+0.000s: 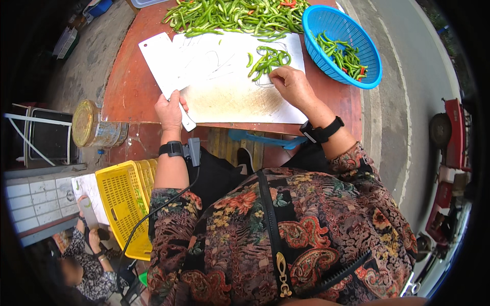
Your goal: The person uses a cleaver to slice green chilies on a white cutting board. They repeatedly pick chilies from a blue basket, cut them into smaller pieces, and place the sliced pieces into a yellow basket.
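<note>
A cleaver [164,63] with a broad pale blade is held by its white handle in my left hand [171,111], its blade lying over the left edge of a white cutting board [229,99]. My right hand [291,84] is at the board's right side, fingertips bent together beside a small group of green chili peppers [270,61]. Whether it pinches anything is hidden. A large heap of green peppers [237,15], with a few red bits, lies along the board's far edge. To the right, a blue plastic colander [342,46] contains green and some red peppers.
The board lies on a reddish table [126,88]. A yellow plastic crate [122,202] stands at lower left, near another person [92,264] holding a knife over a white board. A worn bucket [95,124] stands left of the table; a road with a red vehicle [453,134] runs at right.
</note>
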A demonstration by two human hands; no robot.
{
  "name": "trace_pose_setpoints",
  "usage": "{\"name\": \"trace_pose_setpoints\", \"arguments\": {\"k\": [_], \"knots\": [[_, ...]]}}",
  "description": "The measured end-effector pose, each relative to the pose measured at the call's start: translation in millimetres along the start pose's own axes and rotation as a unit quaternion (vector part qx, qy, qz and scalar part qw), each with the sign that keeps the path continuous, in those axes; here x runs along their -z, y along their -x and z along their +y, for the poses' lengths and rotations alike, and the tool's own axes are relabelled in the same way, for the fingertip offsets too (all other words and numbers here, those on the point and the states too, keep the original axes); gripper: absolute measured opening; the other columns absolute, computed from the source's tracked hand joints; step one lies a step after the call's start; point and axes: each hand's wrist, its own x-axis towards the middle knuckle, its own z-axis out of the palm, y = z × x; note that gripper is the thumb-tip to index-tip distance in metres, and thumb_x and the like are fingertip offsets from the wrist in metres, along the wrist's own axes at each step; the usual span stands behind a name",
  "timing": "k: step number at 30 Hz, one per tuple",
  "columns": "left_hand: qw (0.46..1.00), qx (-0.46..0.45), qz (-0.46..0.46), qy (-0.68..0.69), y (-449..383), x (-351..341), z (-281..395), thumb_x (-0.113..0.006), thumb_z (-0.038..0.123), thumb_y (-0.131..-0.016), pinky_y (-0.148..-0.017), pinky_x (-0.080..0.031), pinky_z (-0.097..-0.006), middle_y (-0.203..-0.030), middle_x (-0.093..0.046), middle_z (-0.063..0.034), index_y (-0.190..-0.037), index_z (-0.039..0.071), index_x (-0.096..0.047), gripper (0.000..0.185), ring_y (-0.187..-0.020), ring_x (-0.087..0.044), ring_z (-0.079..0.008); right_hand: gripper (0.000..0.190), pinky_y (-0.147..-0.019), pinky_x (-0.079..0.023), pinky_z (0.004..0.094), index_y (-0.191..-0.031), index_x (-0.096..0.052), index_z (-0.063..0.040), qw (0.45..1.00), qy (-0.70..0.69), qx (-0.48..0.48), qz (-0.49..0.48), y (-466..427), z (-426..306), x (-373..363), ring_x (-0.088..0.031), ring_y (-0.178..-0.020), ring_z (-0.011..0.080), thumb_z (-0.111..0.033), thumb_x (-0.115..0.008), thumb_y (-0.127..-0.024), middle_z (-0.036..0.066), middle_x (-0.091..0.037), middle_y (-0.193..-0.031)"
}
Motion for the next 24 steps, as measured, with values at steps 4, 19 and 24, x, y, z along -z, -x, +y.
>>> {"name": "trace_pose_setpoints", "arguments": {"k": [4,19,24], "knots": [[1.0,-0.004,-0.007,0.011,-3.5,-6.1,-3.2,-0.058,0.012,-0.091,-0.043,-0.043,-0.0273,-0.06,-0.057,-0.0059,-0.085,-0.003,-0.055,0.016,-0.046,-0.052,-0.0123,0.016,-0.075,-0.053,0.0432,-0.086,-0.071,-0.003,0.993,0.118,0.023,0.005,-54.2,3.2,-3.4,-0.066,-0.081,0.0351,-0.017,-0.065,-0.083,0.017,-0.068,-0.085],[0.999,-0.009,-0.02,0.043,-7.1,-4.2,-8.6,-0.058,0.011,-0.092,-0.042,-0.043,-0.0276,-0.061,-0.056,-0.0063,-0.083,-0.002,-0.052,0.017,-0.046,-0.052,-0.0133,0.03,-0.081,-0.054,0.0394,-0.095,-0.074,-0.004,0.982,0.099,-0.101,-0.128,-117.0,10.1,-31.5,-0.068,-0.088,0.0332,-0.027,-0.07,-0.077,0.018,-0.071,-0.09],[0.999,-0.01,-0.015,0.045,-5.7,-4.2,-8.3,-0.058,0.01,-0.093,-0.042,-0.043,-0.0275,-0.061,-0.056,-0.0063,-0.082,-0.001,-0.051,0.017,-0.046,-0.052,-0.0131,0.039,-0.089,-0.05,0.0415,-0.116,-0.067,-0.009,0.985,0.162,-0.043,-0.046,-52.1,11.3,-2.7,-0.06,-0.103,0.0341,-0.02,-0.071,-0.078,0.017,-0.065,-0.112]]}}
